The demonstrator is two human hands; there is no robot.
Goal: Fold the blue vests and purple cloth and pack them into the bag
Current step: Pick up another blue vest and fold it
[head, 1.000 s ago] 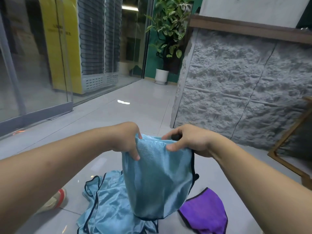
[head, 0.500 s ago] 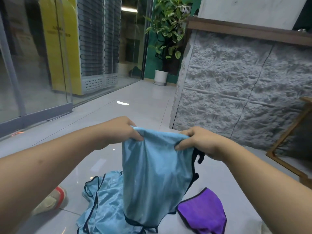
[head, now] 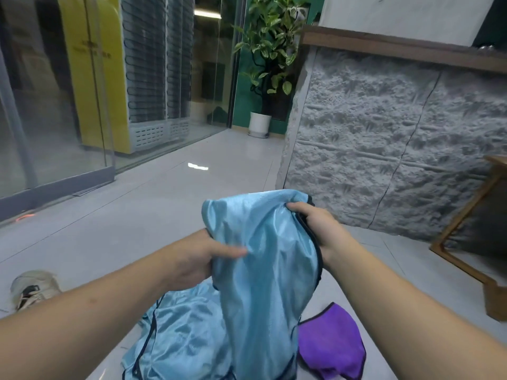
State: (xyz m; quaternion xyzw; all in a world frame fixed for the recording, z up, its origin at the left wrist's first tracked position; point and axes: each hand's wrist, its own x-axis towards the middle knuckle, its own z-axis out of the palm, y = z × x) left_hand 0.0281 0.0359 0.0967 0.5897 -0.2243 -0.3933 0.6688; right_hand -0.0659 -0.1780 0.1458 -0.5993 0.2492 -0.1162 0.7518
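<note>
Two hands hold a blue vest (head: 263, 259) at frame centre: left hand (head: 197, 259) pinching its side, right hand (head: 315, 226) gripping its dark-trimmed edge.

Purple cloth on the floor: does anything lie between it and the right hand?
Nothing lies on the purple cloth, but the right hand isn't free: it grips the blue vest held up with the left hand, and the vest's hanging lower part covers the cloth's left edge.
</note>
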